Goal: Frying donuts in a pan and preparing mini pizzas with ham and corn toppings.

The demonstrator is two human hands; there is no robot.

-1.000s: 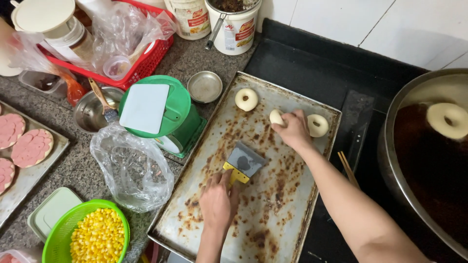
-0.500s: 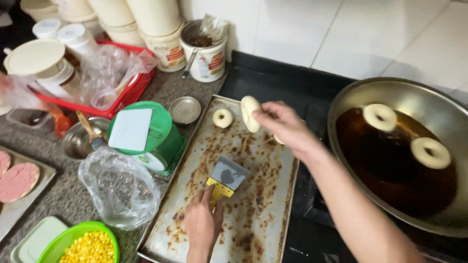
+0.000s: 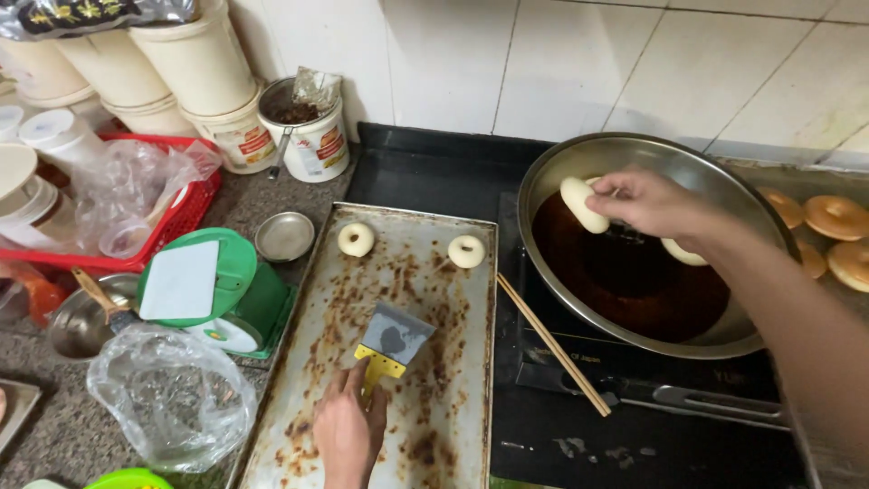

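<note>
Both hands are busy: the left hand [image 3: 348, 433] rests low on the baking tray [image 3: 299, 398], fingers closed around the yellow handle of a metal scraper [image 3: 391, 341] whose blade lies flat on the stained sheet. Left of the tray sit a clear plastic bag [image 3: 172, 398], a green kitchen scale [image 3: 231, 299] with a white card on top, a red basket [image 3: 172, 217] of tubs and a small metal dish [image 3: 284, 236]. Two raw dough rings [image 3: 356, 240] lie near the tray's far edge, well apart from the scraper. Wooden chopsticks [image 3: 552, 344] lie on the black stove just right of the tray. Further right, the right hand [image 3: 652, 204] pinches a raw dough ring [image 3: 579, 204] over the dark oil in the wide metal pan [image 3: 579, 154]; fried brown doughnuts [image 3: 837, 217] rest beyond the pan's right rim
</note>
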